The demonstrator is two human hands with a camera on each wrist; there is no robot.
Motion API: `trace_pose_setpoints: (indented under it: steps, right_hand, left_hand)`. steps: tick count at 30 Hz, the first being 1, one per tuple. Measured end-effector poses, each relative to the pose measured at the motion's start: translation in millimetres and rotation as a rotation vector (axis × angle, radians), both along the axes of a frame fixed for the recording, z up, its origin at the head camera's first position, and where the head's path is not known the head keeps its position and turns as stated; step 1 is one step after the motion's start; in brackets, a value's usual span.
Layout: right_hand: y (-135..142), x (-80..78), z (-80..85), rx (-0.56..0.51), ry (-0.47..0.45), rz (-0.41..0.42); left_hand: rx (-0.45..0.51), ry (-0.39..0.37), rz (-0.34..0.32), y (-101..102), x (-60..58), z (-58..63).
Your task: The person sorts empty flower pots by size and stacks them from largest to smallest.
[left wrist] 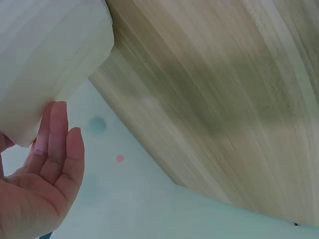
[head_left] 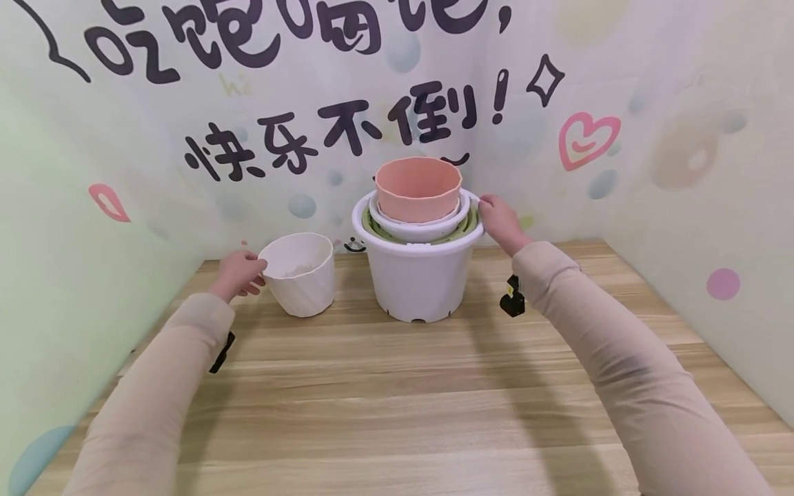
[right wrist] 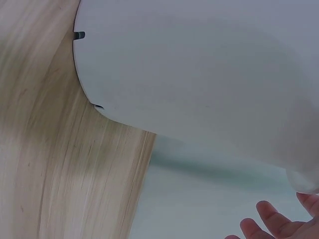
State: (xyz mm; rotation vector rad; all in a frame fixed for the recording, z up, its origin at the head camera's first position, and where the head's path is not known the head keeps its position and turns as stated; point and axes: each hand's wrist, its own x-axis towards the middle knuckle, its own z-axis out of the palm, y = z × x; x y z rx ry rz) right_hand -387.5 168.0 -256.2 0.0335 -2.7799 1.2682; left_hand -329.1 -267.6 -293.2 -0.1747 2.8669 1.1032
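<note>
My left hand (head_left: 238, 273) pinches the rim of a white flowerpot (head_left: 304, 293) with slanted facets, on the left of the table. In the left wrist view, the fingers (left wrist: 59, 129) lie against the outside of that pot near its rim. At the right, my right hand (head_left: 501, 222) grips the rim of a large white flowerpot (head_left: 418, 282) with notches round its base. Nested in the large pot are green rims (head_left: 374, 231), a white pot (head_left: 418, 229) and, on top, a pink faceted pot (head_left: 418, 203). The right wrist view shows the large pot's side and notched base.
A wood-grain table (head_left: 372, 399) stretches toward me from the back wall. Printed cloth walls (head_left: 260, 200) with dark lettering and coloured spots enclose it at the back and both sides. A black wrist device (head_left: 513, 297) shows beneath the right sleeve.
</note>
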Motion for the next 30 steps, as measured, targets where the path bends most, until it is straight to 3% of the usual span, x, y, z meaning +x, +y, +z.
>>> trace_pose_setpoints:
  steps: [9, 15, 21, 26, 30]
  right_hand:
    - [-0.6, 0.6, -0.6, -0.01, 0.018, -0.021]
    - [-0.3, 0.7, 0.0, -0.009, 0.014, -0.022]
    - [-1.1, 1.2, 0.0, -0.017, 0.006, -0.015]
    - [-1.4, 1.4, -0.2, -0.031, 0.006, -0.012]
    - [-1.4, 2.3, 0.1, -0.041, 0.004, -0.004]
  left_hand:
    - [-0.011, 0.0, 0.033, -0.2, -4.4, -3.4]
    - [-0.017, -0.001, 0.026, -0.2, -4.0, 0.3]
    - [0.038, -0.026, 0.009, -4.3, -3.5, 5.6]
    - [0.081, -0.026, 0.0, -8.1, -7.0, 15.9]
    - [0.092, -0.003, 0.006, -7.6, -7.1, 34.0]
